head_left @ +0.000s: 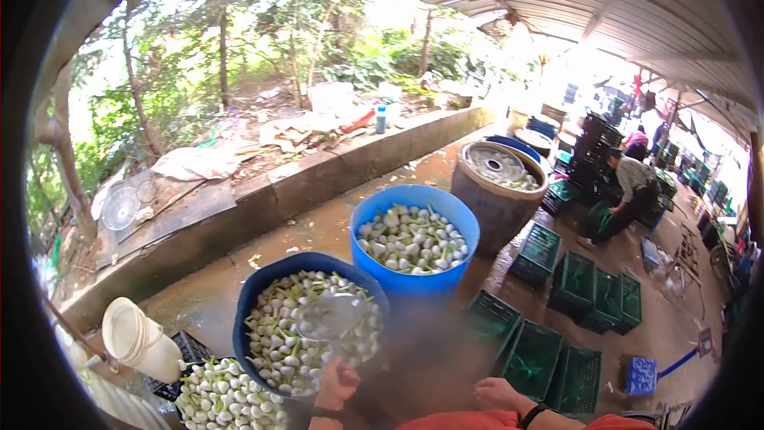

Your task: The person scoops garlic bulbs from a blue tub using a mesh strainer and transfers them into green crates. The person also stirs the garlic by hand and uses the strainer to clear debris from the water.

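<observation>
My left hand [338, 384] is closed at the near rim of a dark blue tub [245, 333]. It grips the handle of a round, greyish skimmer [333, 316], whose see-through head lies over the garlic bulbs [278, 342] in the tub. These bulbs are white with short green stems. My right hand [500, 392] is curled beside green plastic crates [535, 358]; what its fingers hold, if anything, cannot be made out. A blurred patch hides the space between my hands. More garlic fills a brighter blue tub [364, 259] just beyond.
At lower left, a white bucket [137, 338] stands by a heaped container of garlic [227, 400]. A brown vat [495, 211] stands farther back. Green crates [593, 291] line the right, where a person [633, 187] bends over. A low concrete wall [278, 195] runs along the left.
</observation>
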Available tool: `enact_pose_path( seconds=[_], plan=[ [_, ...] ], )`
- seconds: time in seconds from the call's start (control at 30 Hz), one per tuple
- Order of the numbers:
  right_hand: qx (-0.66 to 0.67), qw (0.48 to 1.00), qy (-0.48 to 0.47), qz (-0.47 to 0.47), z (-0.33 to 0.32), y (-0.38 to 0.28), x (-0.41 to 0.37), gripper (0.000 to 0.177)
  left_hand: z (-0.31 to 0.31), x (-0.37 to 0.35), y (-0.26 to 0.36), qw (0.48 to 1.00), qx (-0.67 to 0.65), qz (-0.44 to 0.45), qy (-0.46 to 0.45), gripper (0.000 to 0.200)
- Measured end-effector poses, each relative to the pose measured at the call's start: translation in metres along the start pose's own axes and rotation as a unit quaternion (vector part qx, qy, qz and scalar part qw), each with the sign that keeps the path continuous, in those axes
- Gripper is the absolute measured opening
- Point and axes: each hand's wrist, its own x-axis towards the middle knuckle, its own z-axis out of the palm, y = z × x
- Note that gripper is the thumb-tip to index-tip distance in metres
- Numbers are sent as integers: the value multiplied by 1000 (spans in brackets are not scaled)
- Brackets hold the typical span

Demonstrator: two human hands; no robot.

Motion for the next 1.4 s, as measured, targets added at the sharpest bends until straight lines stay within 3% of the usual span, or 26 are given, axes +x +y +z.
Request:
enact_pose_path(
  seconds=[0.07,0.13,0.2,0.27,0.37,0.4,0.47,0.5,0.53,0.57,0.63,0.67,0.7,0.77,0.87,0.9,0.97,1.0,1.07,1.1,1.2,1.23,1.27,1.33,1.37,1.4],
  plan=[
    [-84,983,-28,-159,19,-60,-1,30,30,-31,-20,976,-146,-110,-118,19],
    [14,966,-157,-204,73,-57,61,33,43,-82,-18,949,-239,-146,-142,16],
    [72,963,-210,-151,113,-103,98,38,62,-100,-30,925,-295,-159,-180,17],
    [184,934,-298,-65,139,-170,63,48,71,-115,-35,860,-466,-105,-178,5],
    [115,948,-293,-41,191,-201,92,69,62,-107,-15,857,-481,-46,-177,7],
    [109,946,-303,-41,207,-206,106,69,69,-110,-5,868,-467,-19,-166,10],
    [70,955,-286,43,235,-221,137,75,50,-93,12,880,-433,15,-196,7],
    [63,953,-293,47,249,-225,158,75,43,-81,23,889,-399,39,-220,5],
    [57,958,-277,46,259,-224,178,69,35,-67,42,904,-393,0,-169,21],
    [46,962,-264,52,265,-217,196,63,41,-58,44,898,-379,-27,-221,28],
    [60,928,-369,7,256,-240,218,48,45,-35,38,906,-374,-5,-198,38],
    [94,955,-275,-56,267,-240,213,35,49,-26,31,894,-407,21,-185,36],
    [-34,952,-305,-2,262,-241,244,50,60,-24,26,880,-448,32,-155,35],
    [-32,962,-223,156,267,-243,279,77,50,-11,20,885,-446,56,-127,36],
    [-59,967,-190,156,289,-248,310,109,30,17,16,874,-459,125,-100,35],
    [-55,967,-184,166,297,-244,322,113,25,27,15,867,-468,143,-99,35],
    [-26,969,-156,189,310,-237,346,95,20,47,17,869,-465,149,-83,33],
    [-34,967,-154,197,317,-238,358,95,20,55,20,883,-443,131,-81,32],
    [-39,967,-175,181,331,-230,379,72,19,71,18,913,-389,88,-88,32],
    [-39,965,-169,194,333,-220,389,72,24,77,14,940,-333,60,-39,31],
    [-34,983,-123,129,335,-204,423,42,17,98,-18,988,-143,24,54,34],
    [-38,983,-118,138,332,-194,431,42,12,103,-23,996,-48,21,67,36],
    [-111,982,-93,122,332,-189,440,46,-2,108,-18,996,-52,17,71,36],
    [-250,963,-43,90,334,-171,457,54,-33,110,6,957,266,-76,86,36],
    [-248,963,-38,96,336,-161,465,54,-51,104,27,953,291,2,83,36],
    [-270,958,-34,92,338,-152,472,48,-61,108,52,940,295,102,142,36]
  ],
)
